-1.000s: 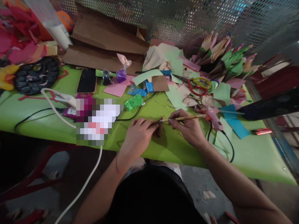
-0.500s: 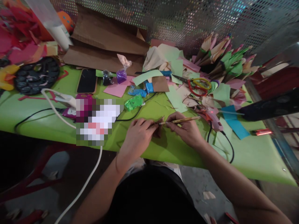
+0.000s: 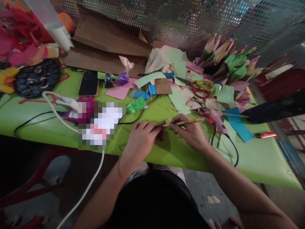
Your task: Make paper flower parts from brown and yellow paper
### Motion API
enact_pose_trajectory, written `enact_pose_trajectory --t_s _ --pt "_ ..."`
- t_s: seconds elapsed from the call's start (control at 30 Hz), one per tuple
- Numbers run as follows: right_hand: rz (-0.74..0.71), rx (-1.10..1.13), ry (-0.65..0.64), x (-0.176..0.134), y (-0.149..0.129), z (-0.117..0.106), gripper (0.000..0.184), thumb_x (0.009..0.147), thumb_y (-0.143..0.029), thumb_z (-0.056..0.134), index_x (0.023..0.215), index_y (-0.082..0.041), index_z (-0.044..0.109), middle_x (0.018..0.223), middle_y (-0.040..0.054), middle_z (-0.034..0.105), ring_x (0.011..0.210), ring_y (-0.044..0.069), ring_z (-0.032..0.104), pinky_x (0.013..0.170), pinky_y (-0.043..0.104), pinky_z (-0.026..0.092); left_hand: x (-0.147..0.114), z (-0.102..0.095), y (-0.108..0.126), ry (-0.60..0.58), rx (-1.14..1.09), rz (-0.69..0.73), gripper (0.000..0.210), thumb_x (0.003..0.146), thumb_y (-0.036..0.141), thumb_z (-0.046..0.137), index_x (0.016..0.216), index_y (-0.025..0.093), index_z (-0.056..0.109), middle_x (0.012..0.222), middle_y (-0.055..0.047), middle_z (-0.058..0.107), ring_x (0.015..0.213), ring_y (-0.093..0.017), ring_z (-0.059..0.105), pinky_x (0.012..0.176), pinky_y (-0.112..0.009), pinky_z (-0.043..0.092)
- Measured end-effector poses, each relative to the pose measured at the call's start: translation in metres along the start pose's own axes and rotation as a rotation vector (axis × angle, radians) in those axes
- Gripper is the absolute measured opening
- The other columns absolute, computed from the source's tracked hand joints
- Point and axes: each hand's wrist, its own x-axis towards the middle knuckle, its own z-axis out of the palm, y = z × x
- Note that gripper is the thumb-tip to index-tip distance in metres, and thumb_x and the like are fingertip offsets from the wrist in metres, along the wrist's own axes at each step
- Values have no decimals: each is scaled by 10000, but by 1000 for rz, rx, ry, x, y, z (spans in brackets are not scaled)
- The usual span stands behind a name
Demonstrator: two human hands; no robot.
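Wooden stick (image 3: pixel 194 121), pinched in the right hand (image 3: pixel 190 132), runs sideways, tip leftward at brown folded paper (image 3: pixel 160 135) the left hand (image 3: pixel 142 135) grasps.

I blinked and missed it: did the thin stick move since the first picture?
Yes. The thin stick in the right hand has shifted slightly left, away from the pink glue gun.

This looks like a craft workspace: a green bench (image 3: pixel 267 156) carries cut paper (image 3: pixel 178 99), scissors (image 3: pixel 192 84) and a glue gun (image 3: pixel 216 121) right of centre. Flower-like paper cones (image 3: pixel 220 54) crowd the upper right, near a perforated metal panel (image 3: pixel 178 27).
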Motion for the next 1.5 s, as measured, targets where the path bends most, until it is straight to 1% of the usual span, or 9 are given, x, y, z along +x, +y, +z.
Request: enact_pose_trajectory --t_s 0.1,0.23,0.37,0.73,0.83,0.93,1.2,1.4,1.5 --pt "-1 5 67 1 3 0 88 884 -301 625 852 -219 614 741 -6 621 628 148 558 602 282 437 0 -1 0 -20 8 -4 266 980 164 545 1179 218 714 1086 -64 727 984 -227 599 865 -381 463" --pt "15 -9 37 3 5 -1 104 880 -318 635 851 -220 616 730 -5 614 628 155 566 602 290 438 0 -1 0 -24 3 -8 255 988 175 540 1172 213 712 1080 -65 733 986 -234 604 876 -391 463" --pt "11 -7 85 4 5 -1 132 882 -345 635 843 -222 607 735 -1 614 622 152 561 594 287 446 -1 0 0 -14 -8 -4 250 976 162 564 1178 207 705 1077 -59 737 993 -238 607 867 -394 468" --pt "22 -22 86 4 9 -2 108 882 -319 635 855 -218 607 736 -8 623 618 147 569 596 283 447 -1 0 1 -14 -10 -8 237 970 148 567 1157 200 703 1093 -56 740 989 -244 608 873 -406 469" --pt "20 -15 109 4 11 -3 105 888 -318 627 864 -219 606 753 -4 626 629 150 572 598 283 452 -1 0 1 -18 -6 -8 243 967 139 566 1160 198 702 1098 -61 735 996 -239 606 877 -404 473" --pt "16 -29 90 4 9 -3 106 879 -319 632 854 -219 607 747 -3 622 635 154 573 596 283 446 -1 -1 1 -27 -1 -9 246 970 142 561 1165 198 700 1098 -62 733 993 -242 605 876 -405 471" --pt "2 -27 -31 -1 -1 -2 122 913 -337 629 887 -219 633 788 16 666 674 162 589 614 285 449 1 -1 1 -12 -6 -4 251 995 167 531 1163 219 710 1102 -60 725 995 -231 606 852 -393 462" --pt "-8 4 -57 -2 -2 -3 125 911 -340 641 878 -220 636 783 8 655 665 156 587 611 280 448 0 -2 1 -11 -16 -6 246 993 174 539 1171 212 705 1098 -53 728 996 -228 605 860 -389 459" --pt "4 21 -12 -1 -2 -3 116 906 -327 634 867 -217 627 745 -2 635 621 147 568 587 277 436 0 -2 1 -25 -6 -7 258 979 160 554 1183 217 703 1095 -58 725 1002 -228 603 862 -388 461"
